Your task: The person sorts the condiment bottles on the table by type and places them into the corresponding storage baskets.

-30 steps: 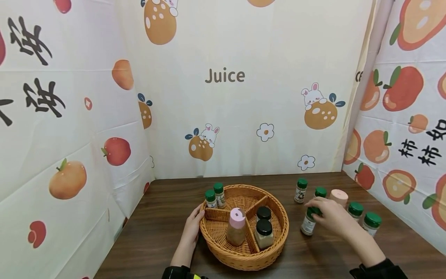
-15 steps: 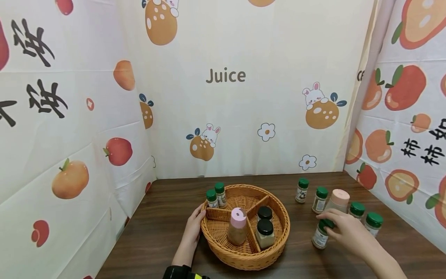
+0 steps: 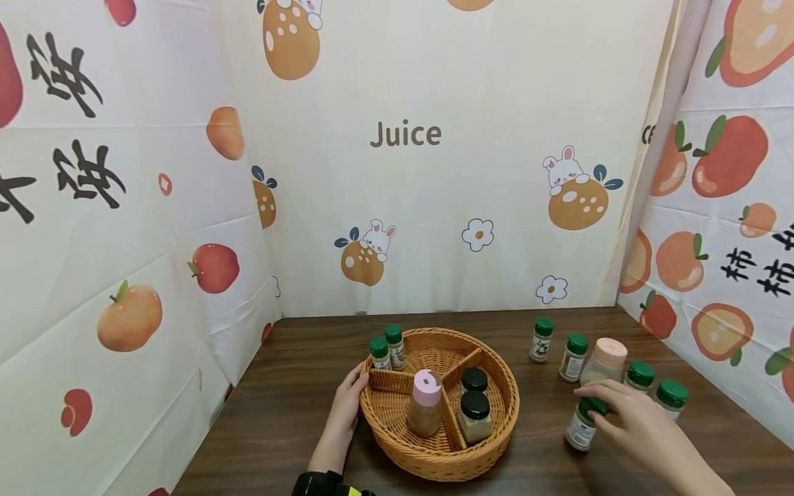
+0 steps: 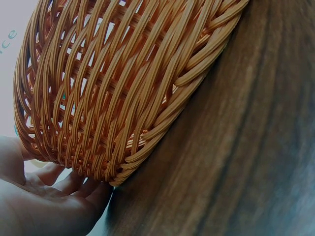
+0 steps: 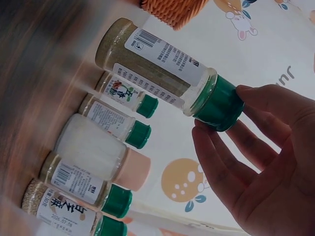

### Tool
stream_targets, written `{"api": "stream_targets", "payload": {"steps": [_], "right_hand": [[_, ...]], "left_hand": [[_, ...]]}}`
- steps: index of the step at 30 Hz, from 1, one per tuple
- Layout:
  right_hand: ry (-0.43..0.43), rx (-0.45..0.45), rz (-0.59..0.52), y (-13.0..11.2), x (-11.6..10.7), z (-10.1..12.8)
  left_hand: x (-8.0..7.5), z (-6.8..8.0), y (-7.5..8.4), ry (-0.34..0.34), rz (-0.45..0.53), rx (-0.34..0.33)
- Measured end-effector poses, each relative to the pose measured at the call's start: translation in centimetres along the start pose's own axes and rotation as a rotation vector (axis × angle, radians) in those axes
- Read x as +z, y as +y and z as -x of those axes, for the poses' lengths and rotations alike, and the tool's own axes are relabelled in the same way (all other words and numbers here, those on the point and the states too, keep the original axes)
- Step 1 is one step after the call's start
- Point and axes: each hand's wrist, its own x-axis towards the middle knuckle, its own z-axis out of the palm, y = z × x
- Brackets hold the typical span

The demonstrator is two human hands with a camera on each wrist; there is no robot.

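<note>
Green-capped spice jar (image 3: 584,425) stands on the table (image 3: 279,413) right of the wicker basket (image 3: 496,441), and I see my right hand (image 3: 639,430) pinching its cap from the right, fingers curled round it. My left hand (image 3: 344,410) rests with relaxed fingers against the basket's left rim. Only the right wrist view shows the jar's barcode label and the fingertips (image 5: 246,93) on the cap.

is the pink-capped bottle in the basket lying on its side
No, the pink-capped bottle stands upright in the front compartment of the basket.
</note>
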Motion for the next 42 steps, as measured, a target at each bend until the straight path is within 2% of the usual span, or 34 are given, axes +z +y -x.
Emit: {"api": "stream_targets", "payload": {"steps": [6,11,17,24,34,42], "right_hand": [[0.066,-0.032,-0.006,-0.5,-0.3,0.2],[0.176,-0.105,0.009,-1.1,-0.7,-0.1],[0.228,-0.16,0.011,-2.1,-1.8,-0.7],[0.329,-0.251,0.079,-3.2,-3.2,-1.6],[0.338,-0.277,0.067,-4.9,-5.2,-2.8],[0.381,-0.327,0.057,-6.6,-6.4,-3.7]], "left_hand": [[0.0,-0.1,-0.1,0.0,0.002,0.001],[0.0,0.1,0.0,-0.003,0.002,0.01],[-0.1,0.1,0.0,-0.003,0.005,0.012],[0.0,0.0,-0.1,0.001,0.004,0.003],[-0.1,-0.1,-0.2,0.004,0.006,-0.005],[0.0,0.2,0.0,0.003,0.004,-0.004]]}}
